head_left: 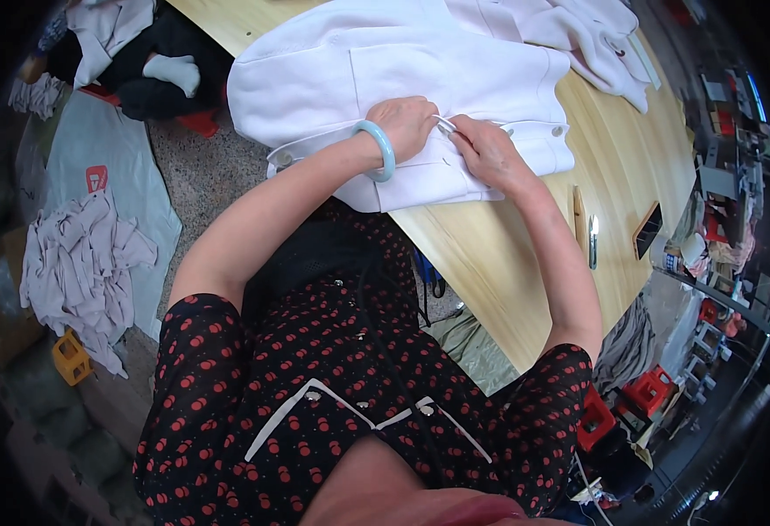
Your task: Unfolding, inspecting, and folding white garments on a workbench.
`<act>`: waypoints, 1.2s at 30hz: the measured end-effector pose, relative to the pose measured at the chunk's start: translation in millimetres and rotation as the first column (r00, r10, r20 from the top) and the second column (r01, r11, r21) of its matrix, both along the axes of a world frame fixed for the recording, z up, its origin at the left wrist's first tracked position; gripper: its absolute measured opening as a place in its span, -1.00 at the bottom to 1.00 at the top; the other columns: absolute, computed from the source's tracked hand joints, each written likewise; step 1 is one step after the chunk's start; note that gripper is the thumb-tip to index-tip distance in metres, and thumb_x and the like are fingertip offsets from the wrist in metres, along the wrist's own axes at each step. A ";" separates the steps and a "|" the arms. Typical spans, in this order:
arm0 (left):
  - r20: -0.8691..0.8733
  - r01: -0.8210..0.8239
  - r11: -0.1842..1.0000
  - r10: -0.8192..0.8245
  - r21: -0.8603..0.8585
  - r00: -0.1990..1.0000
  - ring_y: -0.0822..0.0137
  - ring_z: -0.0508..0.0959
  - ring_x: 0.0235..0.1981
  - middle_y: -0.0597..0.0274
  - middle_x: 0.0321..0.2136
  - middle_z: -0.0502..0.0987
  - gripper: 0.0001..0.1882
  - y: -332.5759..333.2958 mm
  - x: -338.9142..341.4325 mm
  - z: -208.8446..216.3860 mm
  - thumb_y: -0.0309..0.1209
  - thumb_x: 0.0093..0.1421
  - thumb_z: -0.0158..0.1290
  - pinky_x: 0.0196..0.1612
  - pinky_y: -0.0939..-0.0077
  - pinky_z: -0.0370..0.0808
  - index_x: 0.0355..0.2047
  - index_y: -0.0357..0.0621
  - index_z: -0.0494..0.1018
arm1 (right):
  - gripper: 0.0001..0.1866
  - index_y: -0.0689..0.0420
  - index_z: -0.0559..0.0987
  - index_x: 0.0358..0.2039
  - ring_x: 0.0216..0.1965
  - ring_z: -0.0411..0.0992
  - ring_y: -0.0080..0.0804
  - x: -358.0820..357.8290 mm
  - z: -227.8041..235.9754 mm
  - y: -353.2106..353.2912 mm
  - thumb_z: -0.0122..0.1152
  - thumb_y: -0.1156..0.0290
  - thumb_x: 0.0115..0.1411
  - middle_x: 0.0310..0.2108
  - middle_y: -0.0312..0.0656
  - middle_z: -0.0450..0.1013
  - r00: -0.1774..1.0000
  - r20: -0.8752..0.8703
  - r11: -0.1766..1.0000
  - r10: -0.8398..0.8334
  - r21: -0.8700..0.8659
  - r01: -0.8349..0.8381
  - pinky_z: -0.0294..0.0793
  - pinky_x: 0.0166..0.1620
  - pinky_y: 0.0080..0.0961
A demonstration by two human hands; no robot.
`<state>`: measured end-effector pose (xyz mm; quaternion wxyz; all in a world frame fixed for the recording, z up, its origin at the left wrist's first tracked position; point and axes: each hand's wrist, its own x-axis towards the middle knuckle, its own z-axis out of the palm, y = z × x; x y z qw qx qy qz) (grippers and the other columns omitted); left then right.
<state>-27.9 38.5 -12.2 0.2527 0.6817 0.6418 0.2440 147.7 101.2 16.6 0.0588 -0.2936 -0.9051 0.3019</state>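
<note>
A white knit cardigan [306, 83] lies on the table in front of me, its button band with round buttons running across its near part. My left hand [405, 123], a pale jade-green bangle [389, 158] at its wrist, is closed on the band near the middle. Just to its right, my right hand [490, 152] pinches the same band between thumb and fingers. A small lifted strip of the band's edge shows between the two hands. My fingertips partly hide what they grip.
Another pale garment [591, 44] lies at the table's far right. On the wooden table [490, 280] are a brown pen-like stick [579, 219], a slim cutter-like tool [593, 241] and a dark phone-like object [648, 230]. Crumpled pale garments [82, 263] lie on plastic sheeting at left, beside a yellow stool [71, 358].
</note>
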 end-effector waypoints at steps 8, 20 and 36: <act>0.033 0.096 0.992 -0.094 -0.081 0.995 -0.02 0.48 -0.29 0.02 -0.37 0.51 -0.79 8.5 -7.1 1.7 -0.36 0.21 -0.13 -0.19 0.19 0.39 -0.32 -0.16 0.47 | -0.77 0.24 0.36 -0.38 -0.50 0.26 -0.21 3.3 3.7 6.4 -0.05 0.30 0.21 -0.58 -0.03 0.30 0.996 0.052 0.975 -0.065 -0.208 0.075 0.28 -0.34 -0.34; 0.100 0.178 0.984 -0.177 -0.004 0.979 -0.01 0.47 -0.36 0.02 -0.45 0.48 -0.84 10.8 -14.0 -0.5 -0.40 0.17 -0.10 -0.27 0.19 0.38 -0.37 -0.18 0.46 | -0.80 0.17 0.41 -0.35 -0.35 0.36 0.01 -0.6 6.4 9.5 -0.09 0.30 0.19 -0.48 0.00 0.42 0.985 0.173 0.952 -0.002 -0.301 0.055 0.28 -0.18 -0.21; 0.144 0.231 0.972 -0.233 0.031 0.962 -0.01 0.46 -0.41 0.02 -0.47 0.47 -0.85 15.0 -14.1 -2.9 -0.42 0.17 -0.08 -0.32 0.26 0.38 -0.41 -0.22 0.45 | -0.88 0.14 0.38 -0.47 -0.46 0.10 -0.22 4.8 -11.7 5.2 -0.02 0.38 0.14 -0.60 -0.11 0.25 0.998 -0.055 0.986 0.008 -0.166 -0.017 0.17 -0.33 -0.34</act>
